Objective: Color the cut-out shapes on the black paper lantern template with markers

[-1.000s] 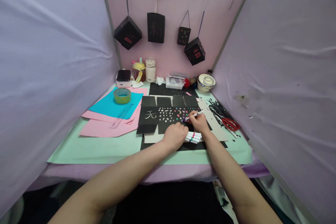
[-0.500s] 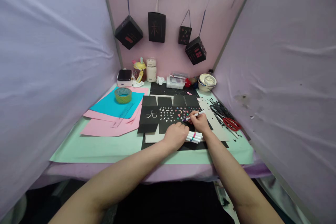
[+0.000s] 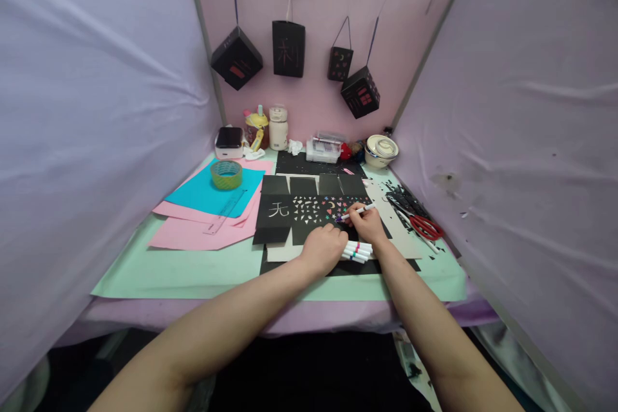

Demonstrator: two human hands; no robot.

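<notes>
A black card sheet (image 3: 313, 233) with cut-out triangles, stars, hearts, a moon and a white character lies flat in front of me, its flaps spread. My right hand (image 3: 365, 223) is closed around a white marker (image 3: 361, 210), whose tip rests on or just over the small coloured shapes. Closed round a bundle of several white markers (image 3: 360, 252) with coloured bands, my left hand (image 3: 324, 248) leans on the card's near edge. Pale board (image 3: 277, 253) shows beneath the card.
Red-handled scissors (image 3: 425, 228) and black scraps (image 3: 408, 199) lie at the right. On the left are a tape roll (image 3: 226, 175), blue paper (image 3: 193, 196), pink paper (image 3: 183, 235) and a clear ruler (image 3: 224, 212). A bottle (image 3: 279, 129), plastic case (image 3: 323, 149) and bowl (image 3: 380, 152) stand behind.
The marker tip in my right hand has shifted very slightly among the coloured shapes. My left hand and the card look the same.
</notes>
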